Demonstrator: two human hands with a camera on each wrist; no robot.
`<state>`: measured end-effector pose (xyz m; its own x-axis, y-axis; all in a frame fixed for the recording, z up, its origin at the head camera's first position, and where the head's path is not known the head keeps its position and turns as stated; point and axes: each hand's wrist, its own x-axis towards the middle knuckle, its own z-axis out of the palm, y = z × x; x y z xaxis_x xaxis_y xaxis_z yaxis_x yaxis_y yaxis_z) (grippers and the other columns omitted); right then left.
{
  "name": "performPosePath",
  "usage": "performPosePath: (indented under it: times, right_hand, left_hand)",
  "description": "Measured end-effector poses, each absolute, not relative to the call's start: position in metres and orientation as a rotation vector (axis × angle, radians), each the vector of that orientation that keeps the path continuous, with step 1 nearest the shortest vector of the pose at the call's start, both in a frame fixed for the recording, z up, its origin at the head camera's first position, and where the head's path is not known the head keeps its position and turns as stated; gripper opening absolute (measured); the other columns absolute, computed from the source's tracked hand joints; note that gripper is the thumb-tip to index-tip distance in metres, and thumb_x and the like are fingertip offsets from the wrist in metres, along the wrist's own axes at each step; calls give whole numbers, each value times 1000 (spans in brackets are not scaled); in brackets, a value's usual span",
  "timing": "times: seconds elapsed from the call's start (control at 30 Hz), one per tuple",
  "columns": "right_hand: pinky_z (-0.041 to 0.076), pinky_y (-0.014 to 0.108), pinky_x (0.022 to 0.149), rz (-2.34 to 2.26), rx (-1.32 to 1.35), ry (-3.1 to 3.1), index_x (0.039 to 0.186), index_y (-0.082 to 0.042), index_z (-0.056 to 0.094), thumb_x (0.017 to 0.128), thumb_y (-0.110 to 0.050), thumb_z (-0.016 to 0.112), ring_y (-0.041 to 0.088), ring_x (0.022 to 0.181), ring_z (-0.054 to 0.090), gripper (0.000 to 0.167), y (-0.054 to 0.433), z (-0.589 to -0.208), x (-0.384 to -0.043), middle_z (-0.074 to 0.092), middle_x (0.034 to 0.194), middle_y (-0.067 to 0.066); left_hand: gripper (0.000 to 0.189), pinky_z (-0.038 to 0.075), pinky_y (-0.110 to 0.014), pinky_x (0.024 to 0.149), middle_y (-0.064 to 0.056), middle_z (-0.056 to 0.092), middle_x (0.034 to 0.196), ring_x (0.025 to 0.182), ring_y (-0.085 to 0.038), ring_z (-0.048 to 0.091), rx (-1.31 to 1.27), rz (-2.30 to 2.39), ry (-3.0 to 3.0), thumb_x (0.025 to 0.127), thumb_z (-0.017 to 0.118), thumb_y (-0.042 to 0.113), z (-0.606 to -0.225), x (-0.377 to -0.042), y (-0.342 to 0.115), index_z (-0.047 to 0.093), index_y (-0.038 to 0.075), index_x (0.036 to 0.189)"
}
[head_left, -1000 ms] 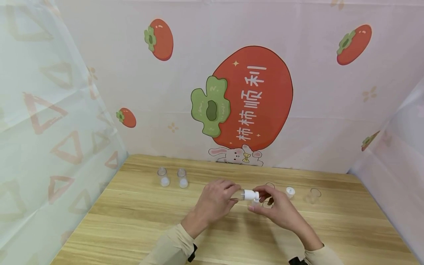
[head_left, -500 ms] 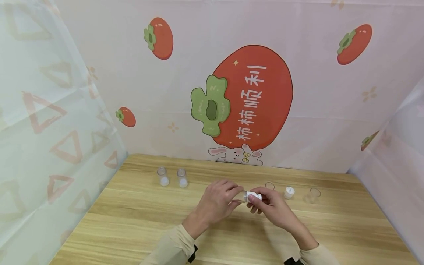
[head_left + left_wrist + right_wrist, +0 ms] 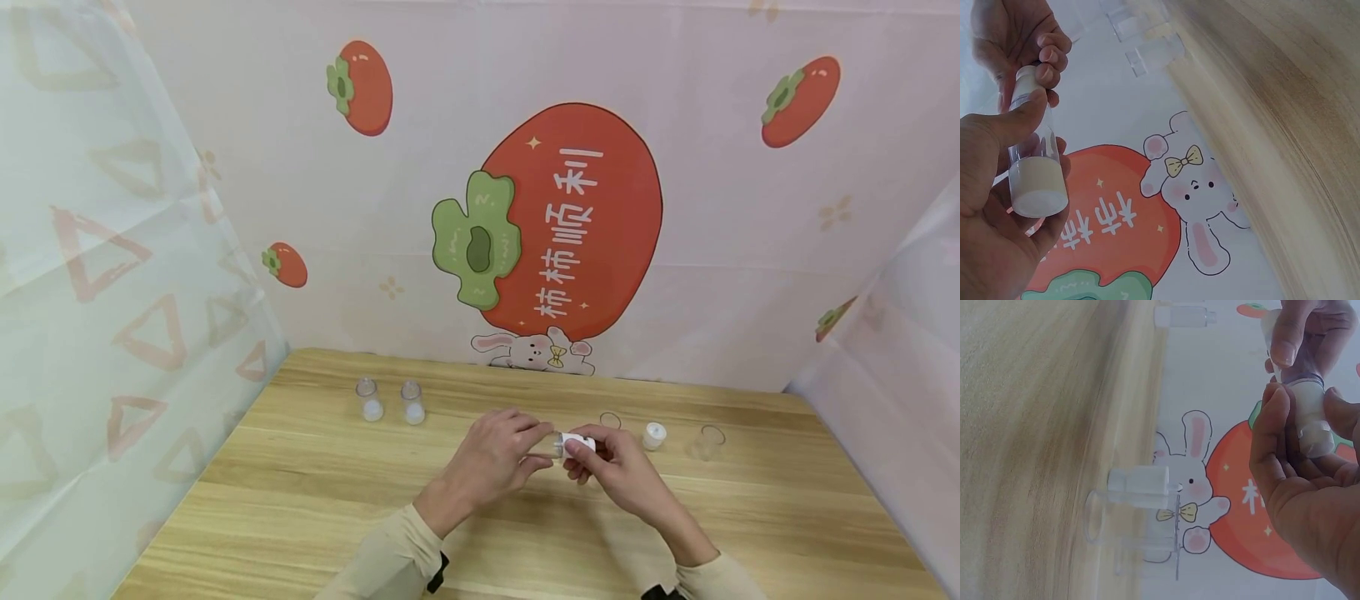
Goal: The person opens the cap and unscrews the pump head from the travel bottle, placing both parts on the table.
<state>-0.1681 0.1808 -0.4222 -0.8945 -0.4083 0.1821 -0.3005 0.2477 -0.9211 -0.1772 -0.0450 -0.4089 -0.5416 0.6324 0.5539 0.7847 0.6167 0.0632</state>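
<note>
In the head view my left hand [image 3: 495,454] and right hand [image 3: 626,475] meet over the table, holding a small clear pump bottle lying sideways between them. My left fingers are curled round its clear body [image 3: 1034,140], whose bottom [image 3: 1038,187] is white. My right hand grips the white pump top [image 3: 577,445], the thumb lying along it. From the right wrist view, the right fingers and thumb surround the white collar [image 3: 1309,403] and its nozzle end [image 3: 1316,440]. Part of the bottle is hidden behind the fingers.
Two similar clear bottles with white bottoms, one bottle [image 3: 370,400] and another bottle [image 3: 412,403], stand at the back left of the wooden table [image 3: 315,500]. Back right are a white pump top [image 3: 655,435], a clear cap [image 3: 707,443] and a clear round rim [image 3: 611,420]. A printed backdrop [image 3: 712,250] rises behind.
My right hand has shifted from the end of the pump top to a closer grip with the thumb over it. Both hands and the bottle moved slightly right in the last half second.
</note>
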Motion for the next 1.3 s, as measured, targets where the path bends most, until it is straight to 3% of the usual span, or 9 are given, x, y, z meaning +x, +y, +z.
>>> performPosePath:
  times: [0.27, 0.5, 0.77, 0.9, 1.07, 1.3]
  right_hand:
    - [57, 29, 60, -1728, -689, 2466, 112, 6, 66, 97, -9, 69, 17, 71, 67, 22, 182, -419, -165, 67, 88, 10]
    - [57, 29, 61, -1758, -708, 2450, 114, 2, 65, 91, -2, 74, 14, 74, 66, 25, 184, -421, -165, 61, 97, 16]
    - [59, 30, 78, -1802, -759, 2414, 112, -1, 66, 89, 1, 75, 21, 92, 66, 25, 183, -420, -164, 63, 105, 17]
    - [58, 29, 72, -1787, -768, 2463, 107, -5, 68, 89, -5, 78, 17, 87, 64, 21, 182, -419, -162, 65, 101, 13]
    - [56, 28, 70, -1776, -774, 2499, 104, -7, 70, 93, -10, 75, 15, 88, 63, 13, 182, -417, -161, 67, 103, 9]
    - [57, 30, 78, -1779, -744, 2524, 109, -7, 68, 99, -8, 65, 16, 91, 65, 11, 180, -416, -163, 68, 103, 8]
  left_hand:
    - [40, 57, -28, 81, -1, 76, 108, 96, -16, 70, -1130, -497, -2443, 90, 78, 37, -411, -177, -46, 74, 9, 118]
    - [39, 55, -27, 79, 2, 75, 103, 94, -11, 68, -1116, -595, -2575, 93, 74, 38, -410, -176, -46, 72, 11, 121]
    - [26, 47, -18, 67, 14, 66, 87, 77, 0, 57, -1127, -905, -2750, 95, 74, 31, -409, -180, -46, 73, 12, 113]
    - [26, 48, -17, 67, 15, 64, 85, 74, 2, 56, -1136, -1044, -2792, 96, 72, 32, -410, -182, -47, 74, 11, 112]
    - [26, 50, -16, 68, 15, 65, 84, 76, 2, 59, -1157, -1186, -2812, 96, 73, 28, -411, -183, -48, 73, 8, 112]
    - [29, 50, -16, 70, 14, 67, 86, 77, 3, 61, -1157, -1250, -2808, 95, 74, 29, -410, -184, -49, 73, 6, 113]
